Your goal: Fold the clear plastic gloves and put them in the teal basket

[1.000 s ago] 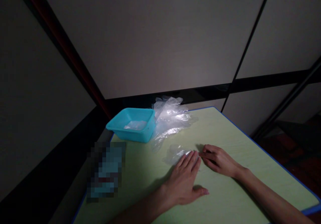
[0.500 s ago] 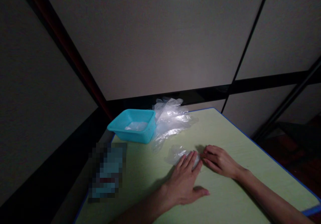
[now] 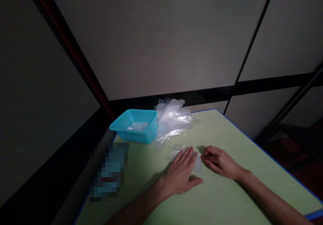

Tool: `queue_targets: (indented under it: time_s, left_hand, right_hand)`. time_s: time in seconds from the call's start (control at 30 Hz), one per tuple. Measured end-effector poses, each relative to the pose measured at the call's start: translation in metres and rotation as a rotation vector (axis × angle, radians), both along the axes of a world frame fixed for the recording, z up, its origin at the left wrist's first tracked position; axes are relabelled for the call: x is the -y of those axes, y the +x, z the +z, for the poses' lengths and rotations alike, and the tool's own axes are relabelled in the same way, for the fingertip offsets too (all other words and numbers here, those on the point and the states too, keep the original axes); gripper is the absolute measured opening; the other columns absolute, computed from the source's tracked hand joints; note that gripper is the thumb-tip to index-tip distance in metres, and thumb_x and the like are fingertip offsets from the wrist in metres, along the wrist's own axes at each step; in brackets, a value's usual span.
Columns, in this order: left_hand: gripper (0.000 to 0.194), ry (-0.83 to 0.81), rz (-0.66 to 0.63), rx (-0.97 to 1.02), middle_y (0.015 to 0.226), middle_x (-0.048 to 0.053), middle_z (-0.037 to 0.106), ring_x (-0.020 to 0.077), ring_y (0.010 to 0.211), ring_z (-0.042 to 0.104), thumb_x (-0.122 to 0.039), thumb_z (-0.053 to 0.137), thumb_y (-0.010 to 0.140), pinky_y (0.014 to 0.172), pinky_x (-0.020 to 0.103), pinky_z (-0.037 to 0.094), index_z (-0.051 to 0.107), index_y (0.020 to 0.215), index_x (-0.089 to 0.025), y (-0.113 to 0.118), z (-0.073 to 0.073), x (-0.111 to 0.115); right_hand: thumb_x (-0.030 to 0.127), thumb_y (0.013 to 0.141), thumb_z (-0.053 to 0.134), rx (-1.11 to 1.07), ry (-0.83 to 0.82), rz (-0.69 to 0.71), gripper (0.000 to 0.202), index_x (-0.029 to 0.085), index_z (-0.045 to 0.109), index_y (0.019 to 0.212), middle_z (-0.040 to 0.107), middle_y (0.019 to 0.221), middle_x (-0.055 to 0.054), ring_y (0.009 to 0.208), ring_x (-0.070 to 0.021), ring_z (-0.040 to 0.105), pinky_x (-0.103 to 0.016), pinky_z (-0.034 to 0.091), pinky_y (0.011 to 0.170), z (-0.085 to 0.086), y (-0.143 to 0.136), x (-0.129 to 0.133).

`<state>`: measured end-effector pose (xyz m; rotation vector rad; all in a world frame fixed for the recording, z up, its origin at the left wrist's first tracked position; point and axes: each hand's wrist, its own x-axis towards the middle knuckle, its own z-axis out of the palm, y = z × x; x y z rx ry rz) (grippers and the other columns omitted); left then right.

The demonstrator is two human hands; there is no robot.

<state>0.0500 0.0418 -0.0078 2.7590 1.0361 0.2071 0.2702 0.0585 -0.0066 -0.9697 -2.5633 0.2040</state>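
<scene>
My left hand [image 3: 182,171] lies palm down with its fingers spread, flat on a thin clear plastic piece [image 3: 198,165] on the table. Part of that plastic shows beyond the fingertips and to their right; the rest is hidden under the hand. My right hand [image 3: 217,160] rests at the plastic's right edge, its fingers curled and its fingertips pinched on that edge. Farther back, a spread pile of clear plastic gloves [image 3: 174,119] lies beside a turquoise basket [image 3: 150,136], which has some whitish clear plastic [image 3: 138,126] in it.
The pale green table [image 3: 239,198] has a blue edge. A blurred-out, bluish flat item [image 3: 113,167] lies at its left side. Behind the table stand wide panels [image 3: 166,43] with dark strips.
My left hand has slid a little up and to the left over the plastic, uncovering more of its right part. My right hand stays at nearly the same place.
</scene>
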Motion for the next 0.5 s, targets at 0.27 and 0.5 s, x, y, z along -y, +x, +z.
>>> queue_targets:
  time_s: [0.27, 0.5]
  left_hand:
    - [0.065, 0.044, 0.078, -0.066, 0.143, 0.011, 0.016, 0.0193, 0.132, 0.008, -0.051, 0.033, 0.085, 0.106, 0.037, 0.012, 0.02, 0.135, -0.013, -0.016, 0.0, -0.026]
    - [0.064, 0.056, 0.166, -0.061, 0.142, 0.014, 0.016, 0.0215, 0.132, 0.009, -0.048, 0.034, 0.086, 0.106, 0.04, 0.014, 0.019, 0.135, -0.01, -0.031, -0.002, -0.043]
  right_hand:
    - [0.025, 0.089, 0.035, -0.009, -0.015, 0.004, 0.03, 0.016, 0.063, 0.083, 0.054, 0.08, -0.007, 0.077, -0.0171, 0.05, -0.03, 0.042, 0.069, -0.001, 0.0, -0.001]
    - [0.024, 0.089, 0.036, -0.001, -0.022, 0.01, 0.028, 0.016, 0.063, 0.086, 0.054, 0.08, -0.008, 0.077, -0.0171, 0.051, -0.03, 0.042, 0.069, 0.002, 0.0, 0.001]
